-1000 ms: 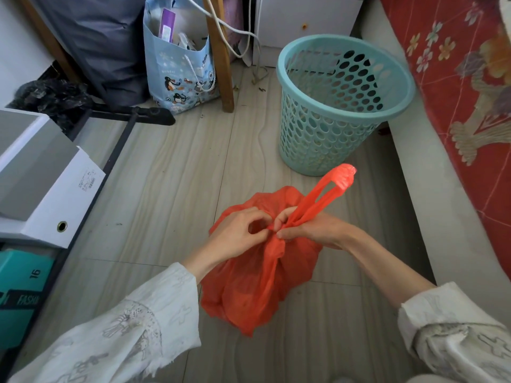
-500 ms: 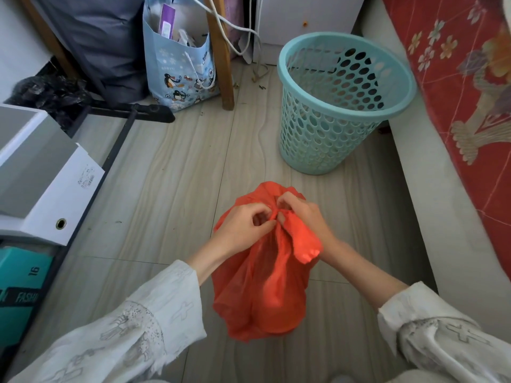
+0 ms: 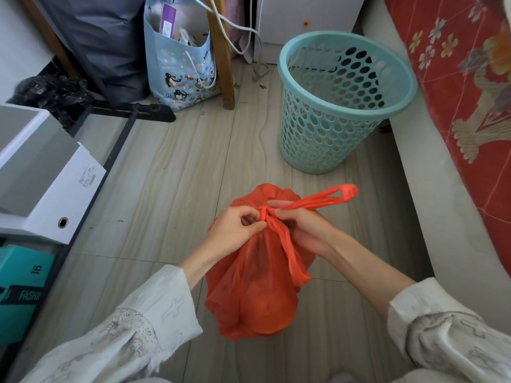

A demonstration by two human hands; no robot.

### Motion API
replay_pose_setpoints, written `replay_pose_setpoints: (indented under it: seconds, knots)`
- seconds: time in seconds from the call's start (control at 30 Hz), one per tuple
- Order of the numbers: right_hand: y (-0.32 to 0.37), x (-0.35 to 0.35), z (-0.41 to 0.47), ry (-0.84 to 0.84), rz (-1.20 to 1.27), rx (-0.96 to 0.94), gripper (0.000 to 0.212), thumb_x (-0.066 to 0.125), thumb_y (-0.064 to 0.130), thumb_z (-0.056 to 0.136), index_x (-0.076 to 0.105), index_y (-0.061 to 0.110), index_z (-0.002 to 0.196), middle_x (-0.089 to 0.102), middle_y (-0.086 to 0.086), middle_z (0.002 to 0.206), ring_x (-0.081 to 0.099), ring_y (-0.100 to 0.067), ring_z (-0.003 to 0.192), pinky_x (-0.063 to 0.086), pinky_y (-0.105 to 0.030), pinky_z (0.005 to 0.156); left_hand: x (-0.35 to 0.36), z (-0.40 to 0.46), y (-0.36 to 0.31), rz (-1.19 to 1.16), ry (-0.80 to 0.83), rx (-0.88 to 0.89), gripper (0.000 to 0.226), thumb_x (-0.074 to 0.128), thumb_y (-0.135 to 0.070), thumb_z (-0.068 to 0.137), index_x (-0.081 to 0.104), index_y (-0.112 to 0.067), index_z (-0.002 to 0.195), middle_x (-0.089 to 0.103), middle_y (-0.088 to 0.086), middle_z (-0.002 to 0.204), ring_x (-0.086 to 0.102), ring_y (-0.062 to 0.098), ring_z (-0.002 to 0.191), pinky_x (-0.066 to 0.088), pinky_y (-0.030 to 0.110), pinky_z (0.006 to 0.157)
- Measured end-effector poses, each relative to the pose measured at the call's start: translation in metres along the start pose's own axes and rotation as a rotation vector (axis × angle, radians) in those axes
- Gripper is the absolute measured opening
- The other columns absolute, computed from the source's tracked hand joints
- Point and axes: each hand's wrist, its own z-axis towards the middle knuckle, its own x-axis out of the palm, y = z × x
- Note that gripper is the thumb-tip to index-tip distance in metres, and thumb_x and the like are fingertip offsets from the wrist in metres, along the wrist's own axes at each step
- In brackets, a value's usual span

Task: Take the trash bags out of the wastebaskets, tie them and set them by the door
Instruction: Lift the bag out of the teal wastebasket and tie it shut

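1. Far out to the left of the left hand [image 3: 235,230], a white file box [image 3: 47,186] lies on its side, with a teal box [image 3: 22,286] below it at the frame's edge.
2. Up and to the left of that hand, a crumpled black plastic bag [image 3: 52,92] sits by a dark bundle, and a blue paper bag printed with penguins [image 3: 182,64] stands upright beside a wooden leg [image 3: 222,56].
3. The left hand comes out of a pale printed sleeve [image 3: 143,324]; its fingers are curled and pinch the gathered neck of the orange trash bag [image 3: 254,294] just left of the knot [image 3: 264,212].
4. The trash bag hangs directly between and below the two hands, above the wood-grain floor [image 3: 171,172]. Its long axis runs from the knot at the top toward the viewer, with the rounded, filled bottom nearest the camera.
5. One handle strip of the bag hangs down the front from the knot, under the right hand [image 3: 301,230].
6. The right hand touches the knot from the right and grips the other handle loop [image 3: 329,199], which sticks out from its fingers, pointing up and to the right, its folded end free.
7. Beyond the right hand stands the teal perforated wastebasket [image 3: 340,111], upright, well apart from the bag, with no liner in it.
8. To the right of that hand runs a pale bed side with a red flowered cover [image 3: 467,78] on it.
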Motion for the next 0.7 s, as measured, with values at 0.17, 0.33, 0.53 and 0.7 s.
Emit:
replay_pose_setpoints:
  seconds: [0.17, 0.33, 0.53, 0.7]
  knots:
    - [-0.005, 0.004, -0.004, 0.014, -0.035, -0.159, 0.031, 0.042, -0.013, 0.085, 0.060, 0.011, 0.092, 0.065, -0.004, 0.088, 0.063, -0.009, 0.077, 0.053, -0.015, 0.069, -0.003, -0.004, -0.007, -0.148, 0.013, -0.085, 0.019, 0.054, -0.018, 0.089, 0.065, -0.015, 0.075, 0.061, -0.004, 0.065, 0.053, -0.004, 0.052, 0.042, 0.014, 0.057]
    - [-0.006, 0.006, -0.005, -0.045, -0.186, -0.271, 0.030, 0.050, -0.014, 0.080, 0.056, 0.015, 0.085, 0.066, -0.004, 0.090, 0.064, -0.013, 0.081, 0.051, -0.017, 0.070, -0.003, -0.003, -0.010, -0.247, 0.011, -0.164, 0.006, 0.056, -0.006, 0.087, 0.057, -0.013, 0.087, 0.058, 0.003, 0.064, 0.050, -0.002, 0.038, 0.034, 0.006, 0.041]
    - [-0.004, 0.001, -0.005, -0.194, -0.441, -0.333, 0.024, 0.069, 0.001, 0.073, 0.057, 0.022, 0.077, 0.059, 0.000, 0.078, 0.056, -0.015, 0.075, 0.045, -0.030, 0.075, -0.005, -0.002, -0.012, -0.157, 0.007, -0.099, 0.011, 0.057, -0.006, 0.085, 0.061, -0.016, 0.088, 0.056, -0.004, 0.064, 0.049, -0.001, 0.040, 0.035, 0.009, 0.043]
    - [0.006, -0.002, -0.007, -0.216, -0.526, -0.357, 0.009, 0.067, 0.004, 0.078, 0.069, 0.007, 0.087, 0.064, 0.003, 0.072, 0.059, 0.003, 0.059, 0.047, -0.009, 0.062, -0.010, -0.001, -0.014, 0.232, -0.038, 0.071, 0.013, 0.050, -0.038, 0.074, 0.055, -0.026, 0.071, 0.057, -0.008, 0.073, 0.055, 0.009, 0.068, 0.042, 0.028, 0.066]
